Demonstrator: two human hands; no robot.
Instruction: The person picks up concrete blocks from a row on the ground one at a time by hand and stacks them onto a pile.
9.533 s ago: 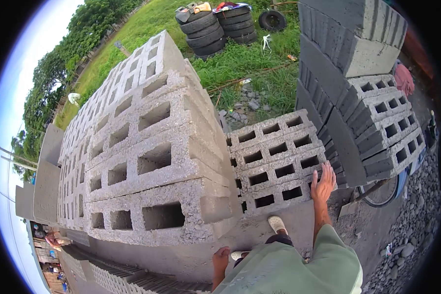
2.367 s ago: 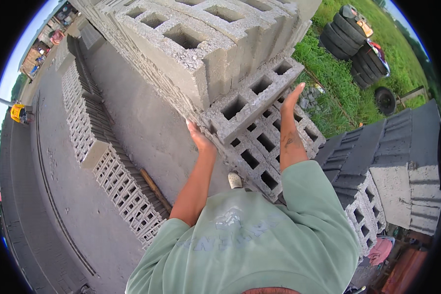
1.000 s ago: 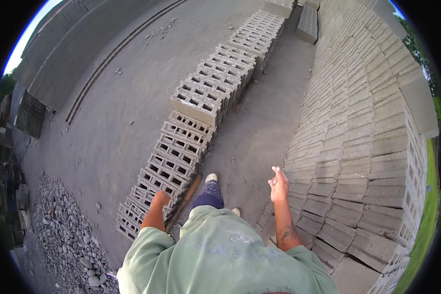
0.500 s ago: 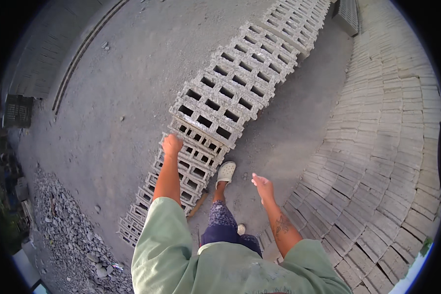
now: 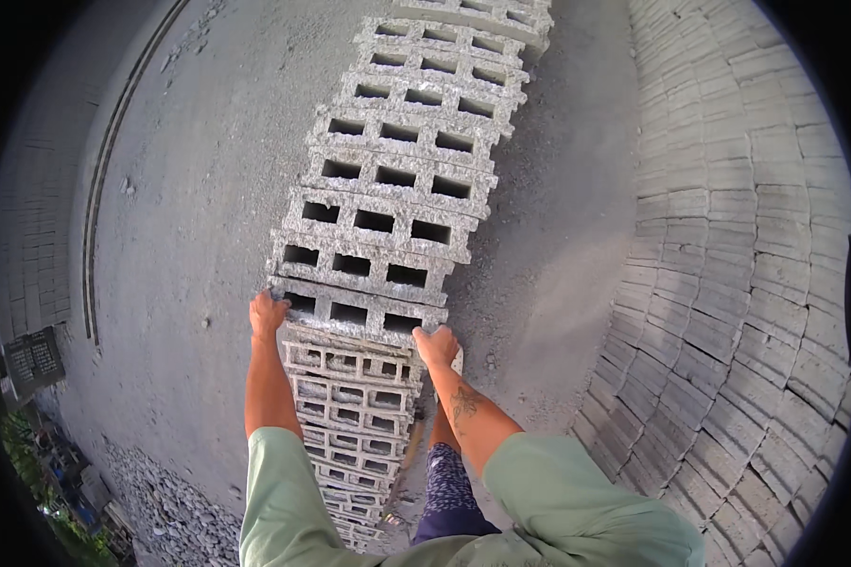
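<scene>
And there it is: on my head-camera feed, both hands land on concrete. Half a second ago the right hand hangs over bare ground, touching nothing, while the left hand is a loose fist above the run of blocks. Now I see them at opposite ends of one piece, the nearest upper block, and that turns a walk-up into a two-handed hold.

The left curls over its left end, fingers bent in by the first hollow; the right closes on the near right corner, thumb on top. What the fingers do underneath I can't see, nor whether any weight is taken.

That block sits at the near end of the upper row, its hollows facing up, tight against its neighbour and as far as I can tell lined up with it. Just below it, toward the body, the lower row runs down between the forearms. A pale shoe shows just past the right hand, so the feet have come in close too.

Off to the right, well apart, I have the big block wall; lower left, the gravel.
</scene>
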